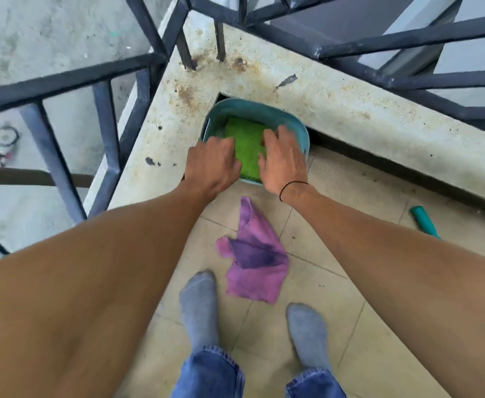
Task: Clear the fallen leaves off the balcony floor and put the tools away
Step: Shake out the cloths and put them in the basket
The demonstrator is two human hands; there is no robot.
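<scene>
**Both arms stretched down, hands close together**

The person reaches both bare arms forward and down. The left hand (pixel 213 163) is turned back up, its fingers curled downward. The right hand (pixel 283 160), just beside it, has its fingers bent and spread, a thin black band round its wrist. Below stand two feet in grey socks under blue jeans cuffs.

Cloth (pixel 245 147) in basin (pixel 252 109); rag (pixel 255 268) before it.

Teal basin (pixel 278 117); green cloth (pixel 245 146); purple cloth (pixel 257 264); grey socks (pixel 199 304).
</scene>
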